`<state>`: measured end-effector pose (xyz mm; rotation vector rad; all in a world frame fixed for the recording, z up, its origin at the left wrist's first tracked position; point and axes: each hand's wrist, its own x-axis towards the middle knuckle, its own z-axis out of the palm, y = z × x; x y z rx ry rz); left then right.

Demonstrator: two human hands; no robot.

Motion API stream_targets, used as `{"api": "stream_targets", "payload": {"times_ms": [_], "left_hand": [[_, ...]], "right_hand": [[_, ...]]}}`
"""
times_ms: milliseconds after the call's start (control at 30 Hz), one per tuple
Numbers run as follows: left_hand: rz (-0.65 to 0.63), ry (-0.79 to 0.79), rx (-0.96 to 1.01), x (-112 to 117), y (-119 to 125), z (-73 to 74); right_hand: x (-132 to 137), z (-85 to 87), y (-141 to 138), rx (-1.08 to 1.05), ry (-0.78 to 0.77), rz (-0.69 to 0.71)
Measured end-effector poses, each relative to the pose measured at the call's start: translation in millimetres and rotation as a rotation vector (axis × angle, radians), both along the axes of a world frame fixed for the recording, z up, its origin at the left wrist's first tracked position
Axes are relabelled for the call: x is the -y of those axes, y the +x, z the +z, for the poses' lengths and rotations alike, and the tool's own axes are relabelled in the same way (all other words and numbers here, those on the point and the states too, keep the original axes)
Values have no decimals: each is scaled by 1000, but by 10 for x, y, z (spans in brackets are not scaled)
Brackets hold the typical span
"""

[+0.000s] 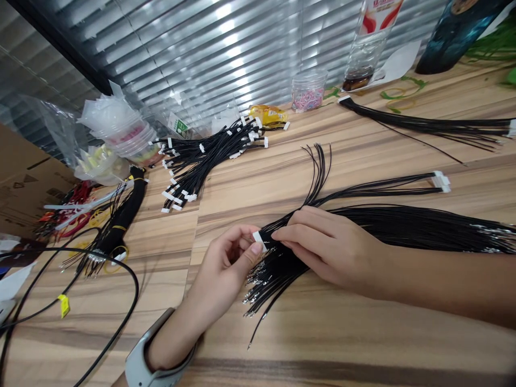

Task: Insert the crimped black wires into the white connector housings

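My left hand (229, 263) pinches a small white connector housing (259, 240) between thumb and fingers. Black wires run from this housing toward the right. My right hand (322, 244) is closed over the wires just beside the housing, its fingertips pressed together there; the exact wire it grips is hidden. Beneath both hands lies a thick bundle of loose black wires (419, 226) with silvery crimped terminals at both ends. Behind the right hand, a group of wires ends in white connectors (441, 181), and a few thin wires curl upward.
Finished-looking black cables (213, 158) with white connectors are piled at the back. Another cable bunch (427, 126) lies back right. A jar of pink bits (308, 91), a bottle (371, 48) and stacked plastic tubs (124, 129) stand along the blinds. A black cable (135, 290) loops at left.
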<state>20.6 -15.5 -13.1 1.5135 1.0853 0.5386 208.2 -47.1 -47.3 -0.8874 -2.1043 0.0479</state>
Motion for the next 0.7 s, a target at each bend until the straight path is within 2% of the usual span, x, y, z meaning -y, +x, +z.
{"api": "stream_targets", "payload": {"times_ms": [167,700], "left_hand": [[14,-16,-12,-5,0,-10],[-37,85,-87,4,-12,-33]], "right_hand": [[-14,-9,0,14,9,-5],[12,-32,22,65,64,-9]]}}
